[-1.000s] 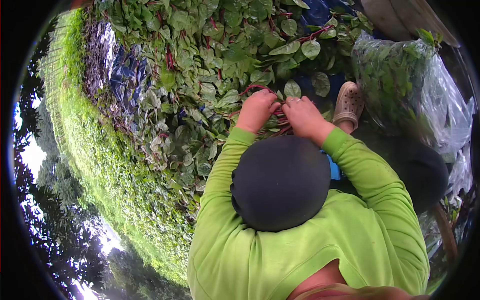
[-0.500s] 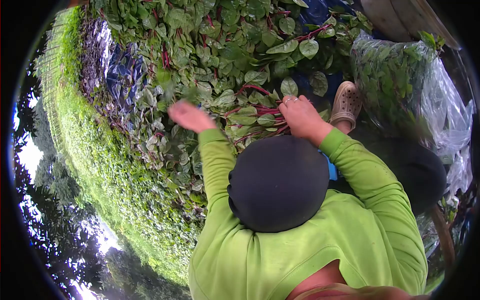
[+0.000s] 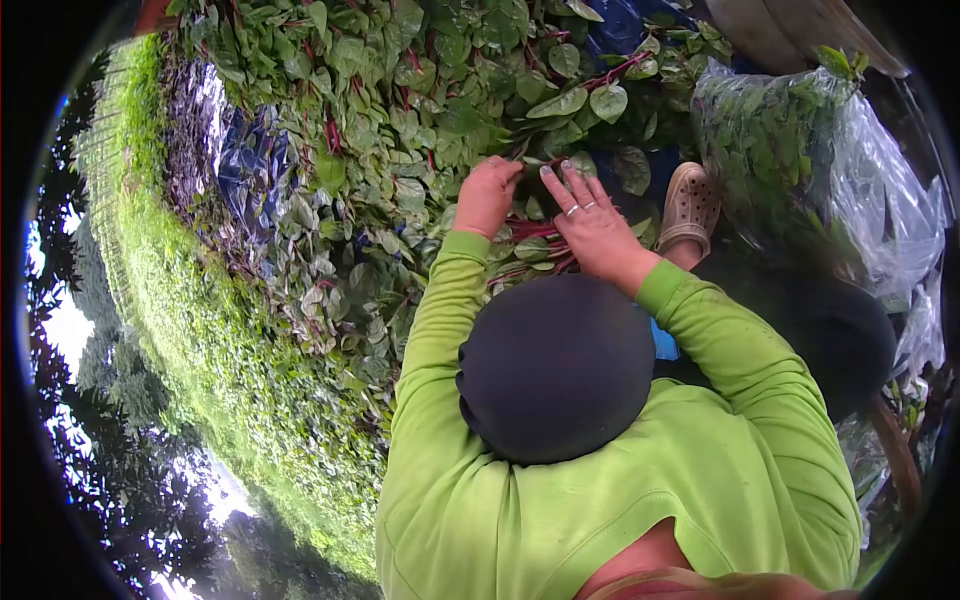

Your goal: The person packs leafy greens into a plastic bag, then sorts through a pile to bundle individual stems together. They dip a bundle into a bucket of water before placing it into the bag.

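My left hand (image 3: 487,195) is closed in a pinch at a leafy stem (image 3: 537,162), over the pile of red-stemmed leafy greens (image 3: 390,120) that look like Malabar spinach. Close beside it, my right hand (image 3: 598,228) has its fingers stretched out and slightly apart, with a ring on one finger. A bunch of red stems (image 3: 535,240) lies beneath and beside my right palm. Part of this bunch is hidden by my dark-clad knee (image 3: 555,370). The gap between my hands is dark, and details there are hard to make out.
To the right stands a clear plastic bag (image 3: 780,140) with greens inside. My foot in a tan clog (image 3: 690,208) is planted between bag and bunch. Blue sheeting (image 3: 250,155) shows under the pile. Lush green plants (image 3: 230,370) grow on the left.
My left hand has moved right from over the pile to beside my right hand, and now pinches a stem. My right hand's fingers have straightened from their curl around the red stems.
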Demonstrator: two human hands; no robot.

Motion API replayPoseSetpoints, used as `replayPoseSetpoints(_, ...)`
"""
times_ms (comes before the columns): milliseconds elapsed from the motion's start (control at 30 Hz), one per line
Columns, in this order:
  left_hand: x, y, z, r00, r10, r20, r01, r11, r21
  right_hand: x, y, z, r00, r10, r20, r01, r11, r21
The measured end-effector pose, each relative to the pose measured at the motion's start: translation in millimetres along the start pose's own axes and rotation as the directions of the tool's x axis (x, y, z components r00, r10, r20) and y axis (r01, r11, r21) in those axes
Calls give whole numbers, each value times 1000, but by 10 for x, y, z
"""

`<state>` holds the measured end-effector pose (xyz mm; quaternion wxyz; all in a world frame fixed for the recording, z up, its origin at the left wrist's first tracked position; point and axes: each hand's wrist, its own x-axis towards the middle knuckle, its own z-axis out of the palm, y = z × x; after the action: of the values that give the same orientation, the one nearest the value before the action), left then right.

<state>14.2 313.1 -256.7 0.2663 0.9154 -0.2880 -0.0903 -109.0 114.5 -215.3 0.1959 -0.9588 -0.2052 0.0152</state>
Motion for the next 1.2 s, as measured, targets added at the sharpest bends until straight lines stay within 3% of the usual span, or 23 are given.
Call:
replayPoseSetpoints(67, -42, 34, -19, 991, -7, 136, 25, 991, -132, 14, 17, -27, 997, -58, -44, 57, 998, -27)
replayPoseSetpoints(167, -130, 247, -95, 972, 77, 223, -27, 976, -217, -5, 45, 81, 1000, -1, 23, -1, 996, 91)
replayPoseSetpoints(267, -236, 216, -4, 982, 188, 29, -173, 947, -271, -45, 69, 106, 997, 27, 71, -36, 990, 135)
replayPoseSetpoints(367, -344, 181, -11, 968, -76, 238, 201, 801, -563, -53, 53, 102, 995, 30, 92, -40, 994, 106)
replayPoseSetpoints(467, -322, 232, -24, 894, -241, 379, 369, 874, -317, -56, 27, 101, 999, -15, -38, 17, 999, 48)
replayPoseSetpoints(533, -330, -157, 275, 847, -224, 481, 446, 793, -415, -30, -11, 131, 999, -23, -44, 27, 996, 84)
replayPoseSetpoints(600, -210, -164, 286, 749, -240, 618, 576, 696, -428, -28, -45, 190, 998, -29, -52, 33, 997, 76)
replayPoseSetpoints(667, -92, -104, 273, 576, -282, 767, 738, 583, -340, -16, -74, 206, 997, -39, -65, 41, 999, 25)
replayPoseSetpoints(767, -75, -75, 211, 609, -84, 789, 749, 388, -537, -11, -69, 154, 999, -25, -22, 25, 1000, 0)
replayPoseSetpoints(867, -52, 188, -75, 589, -164, 791, 767, 423, -483, -34, -59, 170, 998, -24, -58, 24, 1000, 8)
replayPoseSetpoints(967, -111, 241, -83, 605, -197, 772, 796, 115, -594, -12, -60, 166, 996, -51, -73, 54, 998, 37)
replayPoseSetpoints(1067, -141, 256, -11, 579, -369, 727, 798, 72, -599, -11, -53, 213, 995, -59, -76, 61, 998, 25)
replayPoseSetpoints(1167, -212, 285, 104, 635, -513, 577, 728, 146, -670, -11, -67, 221, 993, -59, -98, 58, 998, -8)
replayPoseSetpoints(1200, -253, 308, 151, 679, -549, 487, 687, 240, -686, -9, -69, 210, 996, -55, -67, 54, 998, -12)
